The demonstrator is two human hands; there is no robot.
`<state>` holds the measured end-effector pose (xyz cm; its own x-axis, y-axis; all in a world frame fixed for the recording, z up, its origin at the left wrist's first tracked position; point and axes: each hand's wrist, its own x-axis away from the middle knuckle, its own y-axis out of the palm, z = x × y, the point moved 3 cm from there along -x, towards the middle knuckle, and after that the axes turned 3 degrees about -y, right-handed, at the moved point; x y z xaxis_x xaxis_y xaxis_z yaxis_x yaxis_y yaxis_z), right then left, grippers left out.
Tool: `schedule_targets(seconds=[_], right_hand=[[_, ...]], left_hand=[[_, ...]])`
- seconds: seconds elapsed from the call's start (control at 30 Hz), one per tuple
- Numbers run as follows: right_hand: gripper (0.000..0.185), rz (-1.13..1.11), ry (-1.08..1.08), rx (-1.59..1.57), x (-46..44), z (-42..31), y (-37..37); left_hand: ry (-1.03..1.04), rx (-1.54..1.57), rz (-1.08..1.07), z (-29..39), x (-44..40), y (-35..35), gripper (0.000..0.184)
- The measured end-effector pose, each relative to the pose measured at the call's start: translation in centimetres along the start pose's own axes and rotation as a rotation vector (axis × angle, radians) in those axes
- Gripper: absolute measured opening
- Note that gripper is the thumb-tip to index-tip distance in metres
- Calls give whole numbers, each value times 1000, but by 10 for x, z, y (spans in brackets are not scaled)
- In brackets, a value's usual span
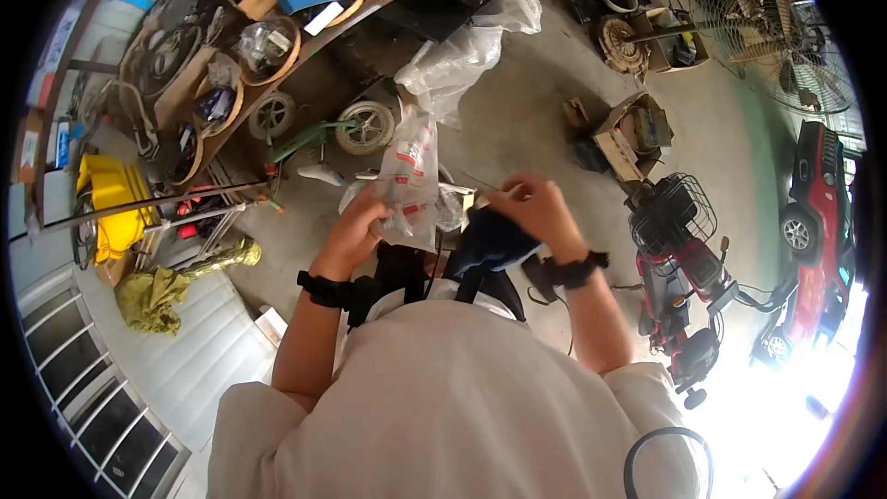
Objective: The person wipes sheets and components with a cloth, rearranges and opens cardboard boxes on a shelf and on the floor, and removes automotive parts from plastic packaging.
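A clear plastic bag point(409, 162) with red print hangs in front of my body, and my left hand point(358, 226) is closed on its lower left edge. To the right, my right hand point(539, 211) is held in a pinch above my dark-clothed knee point(494, 240). A thin dark line runs from near its fingertips toward the bag; what it is, I cannot make out. Both wrists wear black bands. Beyond the bag, a crumpled sheet of clear plastic wrap point(462, 60) trails up toward the shelf.
A wooden shelf point(370, 7) with baskets of parts curves along the upper left. A small green bike point(309, 139) stands beneath it. Open cardboard box point(614, 143), red electric scooter point(688, 286) and large fan point(771, 28) are to the right. A yellow plastic object point(111, 208) is at left.
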<state>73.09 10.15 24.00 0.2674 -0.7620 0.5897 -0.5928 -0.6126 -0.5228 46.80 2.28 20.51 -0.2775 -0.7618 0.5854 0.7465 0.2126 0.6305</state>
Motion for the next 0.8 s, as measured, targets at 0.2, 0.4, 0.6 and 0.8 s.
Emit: schedule_targets(seconds=[0.2,0.4,0.6,0.8], right_hand=[[26,-225,189,-1584,11,32,26],[36,-146,-302,-1534,39,-64,-5],[44,-52,-616,-1502,41,-100,7],[28,124,-613,-887,5,-120,26]], left_hand=[[185,-141,-37,22,44,-32,74],[241,-71,-91,26,59,-56,84],[279,-15,-232,33,79,-35,86],[314,-46,-233,30,81,-17,86]])
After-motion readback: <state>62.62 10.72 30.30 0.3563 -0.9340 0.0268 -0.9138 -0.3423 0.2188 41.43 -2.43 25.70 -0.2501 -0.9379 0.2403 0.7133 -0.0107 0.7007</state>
